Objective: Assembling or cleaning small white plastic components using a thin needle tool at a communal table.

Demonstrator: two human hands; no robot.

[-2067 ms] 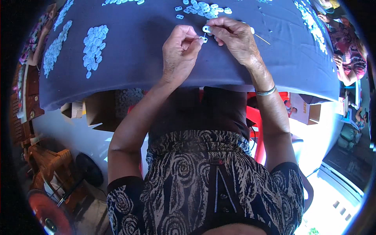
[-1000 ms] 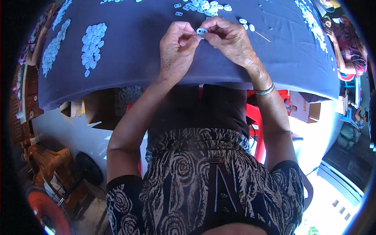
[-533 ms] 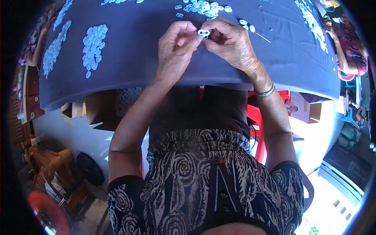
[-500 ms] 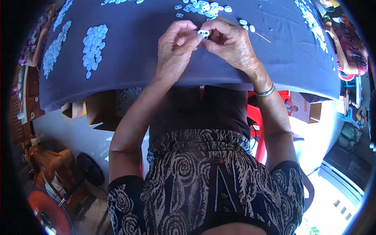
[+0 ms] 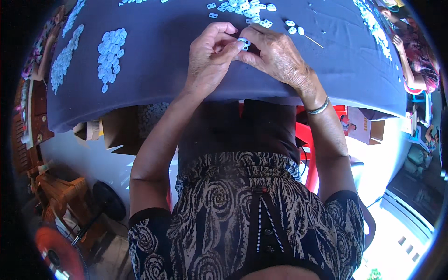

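Observation:
Between my two hands, over the near part of the dark-clothed table, is a small white oval piece with dark round holes (image 5: 244, 44). My left hand (image 5: 208, 60) pinches it between thumb and fingers. My right hand (image 5: 279, 55), with a bracelet at the wrist, meets it from the other side, thumb and fingertips closed around its edge. Just beyond my hands lies a loose pile of similar white pieces with holes (image 5: 242, 7). A few plain white ovals (image 5: 292, 30) sit right of my right hand, beside a thin pale stick (image 5: 314, 42).
More pale pieces lie in a heap (image 5: 111, 56) at the left and along the table's right side (image 5: 373, 28). Other people's arms (image 5: 405, 58) rest by the table's right and left edges. Below the table stand an open cardboard box (image 5: 122, 130) and a red stool (image 5: 305, 144).
The white piece has turned slightly in my fingers. My right hand has shifted a little, its wrist moving to the right and nearer.

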